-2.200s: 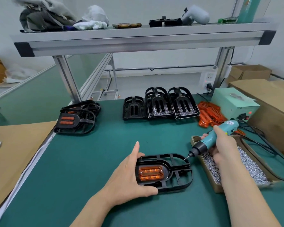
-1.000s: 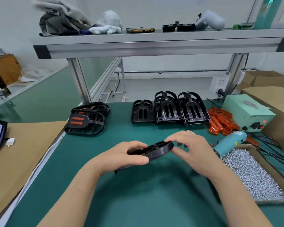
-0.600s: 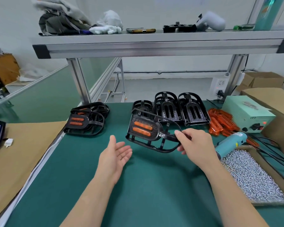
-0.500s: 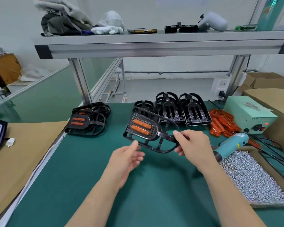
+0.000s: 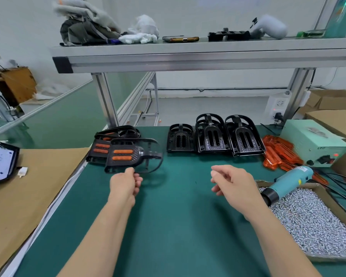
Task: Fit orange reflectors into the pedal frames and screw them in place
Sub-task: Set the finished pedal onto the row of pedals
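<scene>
Pinching black latticed pedal frame (image 5: 137, 154), left hand (image 5: 125, 183).

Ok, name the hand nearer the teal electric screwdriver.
Right. The right hand hovers just left of the teal electric screwdriver; the left hand, farther left, grips a black pedal frame.

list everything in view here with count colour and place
finished stack: at least two, black and orange, table's left edge
finished pedal: one, black and orange, beside that stack
empty pedal frames: at least three, black, back centre
loose reflectors: pile, orange, right of the frames
screwdriver: one, teal, lying across the cardboard box rim
screws: many, silver, inside that box
power unit: one, pale green, back right
left hand: one, holding the finished pedal's edge
right hand: one, empty, loosely curled
</scene>
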The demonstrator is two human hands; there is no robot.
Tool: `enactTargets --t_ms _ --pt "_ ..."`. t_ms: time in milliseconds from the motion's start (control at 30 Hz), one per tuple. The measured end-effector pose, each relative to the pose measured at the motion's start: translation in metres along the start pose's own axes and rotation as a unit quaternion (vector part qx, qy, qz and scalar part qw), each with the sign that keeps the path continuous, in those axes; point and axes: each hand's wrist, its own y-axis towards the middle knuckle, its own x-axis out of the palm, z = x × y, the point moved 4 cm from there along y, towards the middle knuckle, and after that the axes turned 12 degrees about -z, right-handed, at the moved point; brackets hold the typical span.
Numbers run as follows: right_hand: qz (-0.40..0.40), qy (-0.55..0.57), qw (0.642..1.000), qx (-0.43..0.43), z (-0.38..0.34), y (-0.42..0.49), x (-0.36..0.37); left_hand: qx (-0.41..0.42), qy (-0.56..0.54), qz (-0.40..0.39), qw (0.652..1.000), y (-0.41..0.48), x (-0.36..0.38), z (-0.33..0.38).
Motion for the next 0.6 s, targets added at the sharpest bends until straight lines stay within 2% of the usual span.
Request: enactTargets --t_ms 200,600 --pt "0.010 0.010 1.000 0.011 0.005 -0.004 -0.008 -0.018 -0.017 0.061 0.998 0.042 -0.042 0.014" --pt "0.024 0.039 0.999 0.016 0.007 -0.010 -0.019 -0.016 -0.007 0.106 0.994 0.079 -0.082 0.022"
